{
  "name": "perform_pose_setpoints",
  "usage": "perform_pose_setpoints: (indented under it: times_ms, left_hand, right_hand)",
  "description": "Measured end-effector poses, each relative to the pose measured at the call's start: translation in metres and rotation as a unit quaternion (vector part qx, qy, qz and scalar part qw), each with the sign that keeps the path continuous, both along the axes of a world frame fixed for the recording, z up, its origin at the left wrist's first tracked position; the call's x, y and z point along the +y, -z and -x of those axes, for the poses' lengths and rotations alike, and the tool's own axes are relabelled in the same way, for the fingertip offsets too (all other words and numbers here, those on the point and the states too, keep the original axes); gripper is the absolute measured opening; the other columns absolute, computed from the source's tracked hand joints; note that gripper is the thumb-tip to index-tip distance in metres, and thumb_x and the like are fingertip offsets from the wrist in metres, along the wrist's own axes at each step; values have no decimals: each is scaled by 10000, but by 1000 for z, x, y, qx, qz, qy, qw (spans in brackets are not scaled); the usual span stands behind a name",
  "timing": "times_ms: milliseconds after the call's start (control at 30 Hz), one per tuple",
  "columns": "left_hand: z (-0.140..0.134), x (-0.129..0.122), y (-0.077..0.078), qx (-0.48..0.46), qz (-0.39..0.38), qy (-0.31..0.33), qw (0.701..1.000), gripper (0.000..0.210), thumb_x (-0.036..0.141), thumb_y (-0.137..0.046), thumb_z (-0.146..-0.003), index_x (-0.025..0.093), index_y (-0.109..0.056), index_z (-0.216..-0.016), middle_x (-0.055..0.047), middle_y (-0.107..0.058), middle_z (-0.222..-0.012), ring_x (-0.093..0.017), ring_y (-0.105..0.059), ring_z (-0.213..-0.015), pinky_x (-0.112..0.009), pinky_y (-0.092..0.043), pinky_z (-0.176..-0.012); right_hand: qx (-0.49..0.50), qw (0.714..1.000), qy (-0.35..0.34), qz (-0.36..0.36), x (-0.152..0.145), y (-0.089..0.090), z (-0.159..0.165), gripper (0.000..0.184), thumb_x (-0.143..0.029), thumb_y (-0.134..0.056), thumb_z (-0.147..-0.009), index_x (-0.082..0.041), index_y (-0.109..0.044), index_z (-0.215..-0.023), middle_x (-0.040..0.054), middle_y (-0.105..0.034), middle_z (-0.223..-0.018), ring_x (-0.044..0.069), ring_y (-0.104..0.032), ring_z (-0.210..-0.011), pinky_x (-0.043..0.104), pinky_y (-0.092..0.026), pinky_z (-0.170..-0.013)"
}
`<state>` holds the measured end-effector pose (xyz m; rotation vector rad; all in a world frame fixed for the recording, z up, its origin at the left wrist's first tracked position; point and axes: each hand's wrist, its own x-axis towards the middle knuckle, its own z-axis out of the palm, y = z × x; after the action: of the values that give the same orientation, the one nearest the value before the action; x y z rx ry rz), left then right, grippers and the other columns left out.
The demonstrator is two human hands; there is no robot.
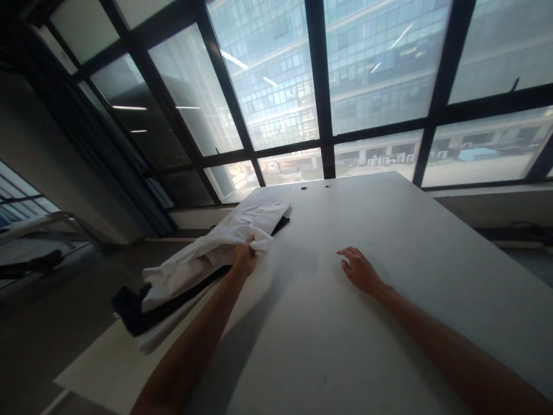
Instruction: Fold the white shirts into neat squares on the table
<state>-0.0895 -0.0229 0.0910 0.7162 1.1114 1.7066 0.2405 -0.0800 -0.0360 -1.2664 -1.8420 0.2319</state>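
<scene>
My left hand (246, 256) is closed on the near right edge of a white garment (228, 233), with the cloth bunched at the fingers. The garment lies on top of a pile at the left of the white table (328, 323). Below it a dark garment (181, 297) shows, its end sticking out to the left, and more pale cloth (159, 334) lies underneath. My right hand (358, 270) is over the table to the right of the pile, holding nothing, with its fingers apart. Whether it touches the tabletop I cannot tell.
Two small round cable holes, one dark (303, 188), sit near the table's far edge. Beyond stand tall windows with dark frames (322, 86). A dark curtain (90, 138) hangs at the left, and a metal-framed rack or cart (64, 219) stands at the far left.
</scene>
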Motion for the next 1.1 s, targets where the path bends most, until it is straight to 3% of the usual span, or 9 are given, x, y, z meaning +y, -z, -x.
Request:
perform_pose_setpoints:
  times_ms: [167, 367, 467, 567, 667, 767, 800, 900, 1100]
  left_hand:
    - [-132, -29, 40, -39, 10, 114, 993, 207, 160, -516, -993, 210, -601, -1175, -64, -689, -1094, -159, -670, -955, -261, -565, -811]
    - [-246, -138, 105, -36, 75, 469, 879, 500, 516, -519, -991, 172, -552, -1352, -176, -604, -1352, -262, -651, -1183, -450, -499, -1060]
    - [-239, -188, 100, 51, 117, 701, 702, 661, 566, -768, -799, 192, -612, -1322, -135, -670, -1205, -267, -723, -1018, -457, -557, -965]
    - [-209, -205, 54, 173, 7, 834, 524, 552, 521, -716, -863, 165, -688, -1283, -75, -706, -1102, -241, -720, -1042, -352, -558, -947]
    - [-183, -179, 3, 280, -121, 768, 563, 483, 492, -494, -1004, 186, -664, -1337, -65, -730, -1144, -202, -717, -1034, -314, -558, -930]
    - [-165, -120, -8, 521, -176, 458, 699, 394, 395, -453, -1025, 196, -705, -1253, -85, -730, -1203, -227, -667, -1129, -367, -478, -1054]
    - [-160, -98, -1, 594, -167, 348, 706, 394, 356, -452, -1022, 180, -675, -1295, -110, -688, -1295, -251, -614, -1226, -408, -415, -1120]
    - [-140, -43, 40, 760, -33, 152, 631, 499, 402, -453, -1015, 192, -532, -1461, -172, -465, -1546, -391, -389, -1432, -638, -263, -1159]
    - [-118, -4, 95, 800, 4, 154, 580, 603, 524, -324, -1025, 259, -391, -1562, -149, -288, -1652, -469, -219, -1492, -744, -209, -1098]
  right_hand:
    - [272, 954, 18, 127, 16, 3, -14, 409, -461, -481, -931, -186, -660, -1173, 131, -730, -1104, 257, -698, -940, 434, -560, -866]
    - [452, 863, -47, 222, 26, -11, -74, 479, -600, -479, -899, -229, -684, -1123, 129, -729, -1212, 295, -695, -1111, 495, -553, -964]
    - [427, 870, -109, 221, 20, -21, -99, 403, -533, -598, -852, -238, -711, -1102, 97, -735, -1216, 287, -673, -1165, 510, -487, -1071]
    - [380, 896, -102, 207, 17, -26, -105, 367, -469, -655, -834, -212, -745, -1080, 93, -760, -1150, 275, -689, -1126, 475, -471, -1091]
    - [309, 929, -55, 194, 19, -23, -95, 335, -441, -659, -815, -176, -771, -985, 104, -787, -1000, 269, -723, -997, 468, -506, -1034]
    - [212, 967, -24, 138, 22, -15, -82, 319, -405, -639, -798, -162, -774, -956, 111, -786, -977, 261, -723, -942, 462, -530, -980]
    - [170, 978, -21, 119, 21, -11, -78, 321, -390, -625, -809, -163, -776, -978, 116, -782, -1012, 261, -717, -970, 464, -524, -988]
    - [11, 996, -27, 81, 16, -5, -70, 339, -344, -606, -862, -181, -767, -1111, 132, -720, -1247, 276, -621, -1226, 487, -432, -1104]
    - [-236, 958, 9, 161, 0, -14, -54, 512, -378, -383, -1039, -208, -483, -1511, 124, -366, -1618, 266, -269, -1522, 560, -227, -1204]
